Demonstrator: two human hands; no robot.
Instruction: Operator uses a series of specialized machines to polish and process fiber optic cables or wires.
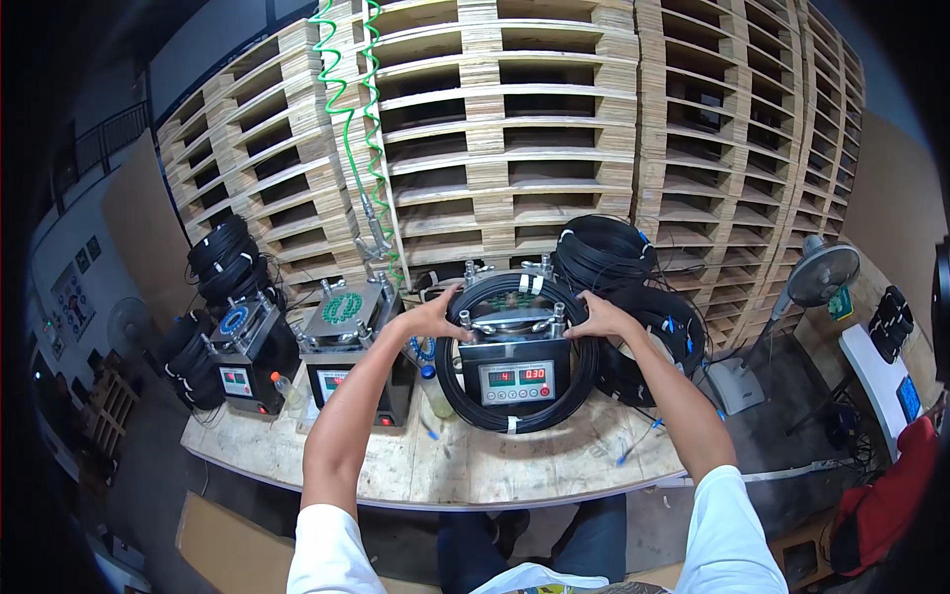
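Note:
Both hands hold a large coil of black cable (473, 410) up by its sides, with white ties round the coil at top and bottom. My left hand (432, 317) is closed on its upper left, and my right hand (600, 318) grips its upper right. Through the ring shows a machine (517, 380) with a lit red digital display, a row of buttons and a metal top plate with posts. The coil stands in front of this machine; whether it touches the bench cannot be seen. Fingers behind the cable are partly hidden.
Two similar machines (358, 388) (242, 381) stand to the left on the wooden bench (554, 463). Black cable coils (606, 255) are piled behind and at both ends. Small bottles (435, 394) stand between machines. Stacked pallets (485, 148) rise behind; green air hoses (341, 99) hang down. A fan (823, 277) stands right.

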